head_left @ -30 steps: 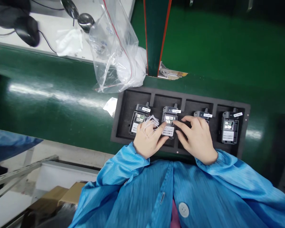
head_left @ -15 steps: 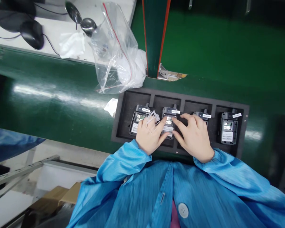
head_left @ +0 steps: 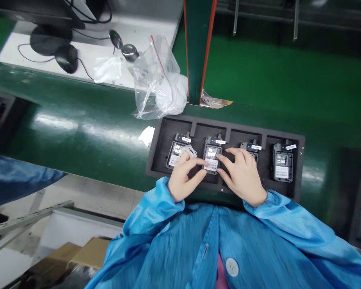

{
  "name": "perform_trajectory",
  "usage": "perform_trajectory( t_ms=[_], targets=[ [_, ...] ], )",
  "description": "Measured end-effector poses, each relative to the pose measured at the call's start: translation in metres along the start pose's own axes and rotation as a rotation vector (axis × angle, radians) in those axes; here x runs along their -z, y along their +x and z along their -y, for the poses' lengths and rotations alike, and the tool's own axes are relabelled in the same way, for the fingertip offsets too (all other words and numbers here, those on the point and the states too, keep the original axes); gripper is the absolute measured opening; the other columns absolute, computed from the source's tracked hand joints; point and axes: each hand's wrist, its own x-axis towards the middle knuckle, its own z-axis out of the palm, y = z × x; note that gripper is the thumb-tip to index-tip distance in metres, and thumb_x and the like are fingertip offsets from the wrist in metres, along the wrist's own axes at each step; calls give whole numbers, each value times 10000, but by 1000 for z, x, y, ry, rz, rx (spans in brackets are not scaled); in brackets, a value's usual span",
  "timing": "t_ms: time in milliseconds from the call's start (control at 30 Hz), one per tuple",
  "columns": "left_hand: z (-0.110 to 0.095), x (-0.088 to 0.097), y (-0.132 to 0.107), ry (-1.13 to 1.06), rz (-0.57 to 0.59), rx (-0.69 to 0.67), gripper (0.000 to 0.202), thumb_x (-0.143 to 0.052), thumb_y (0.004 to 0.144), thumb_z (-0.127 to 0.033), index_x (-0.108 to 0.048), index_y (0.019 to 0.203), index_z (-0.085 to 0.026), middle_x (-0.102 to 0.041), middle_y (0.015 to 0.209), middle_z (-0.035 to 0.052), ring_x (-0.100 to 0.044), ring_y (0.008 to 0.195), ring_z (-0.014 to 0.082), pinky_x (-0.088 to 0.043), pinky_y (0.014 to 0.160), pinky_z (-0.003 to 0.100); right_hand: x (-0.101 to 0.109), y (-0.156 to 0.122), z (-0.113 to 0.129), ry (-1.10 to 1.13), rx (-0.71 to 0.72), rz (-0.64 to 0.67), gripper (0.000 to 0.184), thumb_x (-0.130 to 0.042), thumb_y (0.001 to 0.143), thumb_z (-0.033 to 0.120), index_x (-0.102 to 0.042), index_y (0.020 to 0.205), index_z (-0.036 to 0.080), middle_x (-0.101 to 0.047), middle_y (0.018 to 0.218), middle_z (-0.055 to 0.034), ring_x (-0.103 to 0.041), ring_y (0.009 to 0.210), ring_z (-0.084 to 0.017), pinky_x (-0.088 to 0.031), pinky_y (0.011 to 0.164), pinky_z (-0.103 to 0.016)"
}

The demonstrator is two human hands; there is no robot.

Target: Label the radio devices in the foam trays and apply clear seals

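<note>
Black foam tray (head_left: 228, 125), four pockets, on green belt (head_left: 78, 132). Second dark grey labelled handset (head_left: 212, 153) lies in its pocket. Left hand (head_left: 182, 182) pinches its lower corner, clear plastic loops (head_left: 189, 151) over the fingers. Right hand (head_left: 243, 176) is spread, tips on its edge. Likely steadying or seating the handset; the next move calls for light, even fingertip pressure.

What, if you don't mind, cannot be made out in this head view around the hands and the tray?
All in the head view:
Third device: mostly hidden under the right hand.
Labels on the second device: too small to read.
Pale thing by the left hand: blurred, not identifiable.
Whether the hands grip or only touch the second device: fingers hide it.
</note>
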Motion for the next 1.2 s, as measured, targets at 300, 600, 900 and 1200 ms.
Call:
perform_trajectory(
  t_ms=[300, 600, 900, 1200],
  targets=[
    [-10, -2, -22, -1169, 203, 200, 466, -479, 818, -621, -391, 629, -203, -349, 654, 8, -350, 613, 135, -310, 578, 310, 36, 16, 35, 570, 107, -149, 184, -538, 890, 212, -606, 1060, 224, -629, 1053, -64, -555, 1045, -217, -453, 918, -405],
    [-7, 1, -32, -1144, 193, 243, 533, -453, 781, -700, -308, 616, -214, -316, 631, -3, -326, 590, 128, -323, 567, 327, 35, 24, 51, 552, 193, -49, 26, -584, 888, 232, -608, 887, 223, -656, 893, -19, -544, 893, -177, -432, 829, -355],
    [3, 5, -35, -1317, 132, 186, 431, -494, 858, -557, -460, 662, -175, -376, 657, -6, -376, 576, 99, -320, 570, 283, 35, 31, 59, 542, 262, -3, 39, -539, 905, 187, -532, 875, 211, -618, 844, -20, -533, 835, -154, -442, 777, -307],
    [17, 19, -34, -1320, -218, 358, 395, -512, 869, -494, -632, 1034, -156, -579, 991, 70, -495, 568, 63, -366, 438, 195, 46, 49, 73, 497, 219, -76, 46, -558, 890, 203, -572, 849, 220, -613, 889, -31, -548, 872, -173, -414, 834, -363]
  ],
)
